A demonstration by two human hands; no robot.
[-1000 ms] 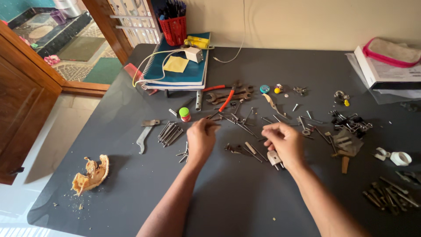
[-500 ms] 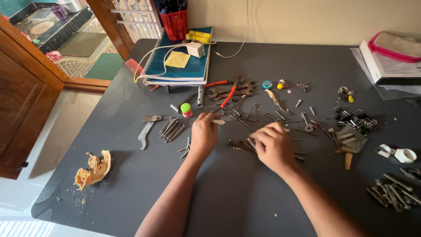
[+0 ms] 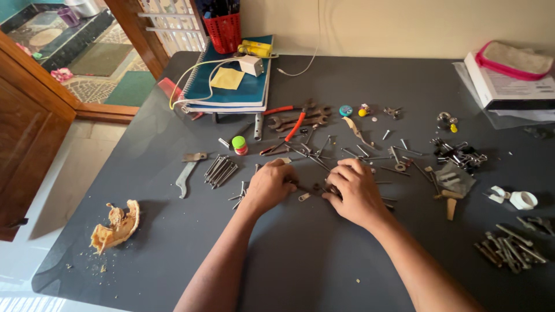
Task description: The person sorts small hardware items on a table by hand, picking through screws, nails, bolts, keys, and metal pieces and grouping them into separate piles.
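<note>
In the head view, a dark grey desk (image 3: 300, 260) carries a wide scatter of small metal hardware. The person's left hand (image 3: 269, 186) and right hand (image 3: 354, 190) both rest palm down near the middle of it, close together, on a loose spread of thin steel nails and screws (image 3: 315, 188). The left hand's fingers are curled, their tips touching the pieces; whether its grip has closed on one cannot be told. The right hand's fingers are bent down onto the same spread, and its grip is hidden under the knuckles, so that cannot be told either. A small pale metal tab (image 3: 304, 197) lies on the desk between the two hands.

Left of the left hand lies a neat bundle of long grey nails (image 3: 219, 171), and further left a flat grey metal bracket (image 3: 186, 173). Just beyond the hands are red-handled pliers (image 3: 292, 130), dull steel spanners (image 3: 300, 120) and a small bottle with a green cap (image 3: 239, 144). At the far left corner of the desk a stack of blue spiral notebooks (image 3: 231, 92) bears a white charger with a yellowish cable (image 3: 251, 65); a red mesh pen holder (image 3: 224, 32) stands behind it. A crumbling piece of tan wood (image 3: 115, 228) sits near the left edge. To the right are black binder clips (image 3: 462, 157), a white roll of tape (image 3: 524, 200) and a pile of dark bolts (image 3: 509, 251).
</note>
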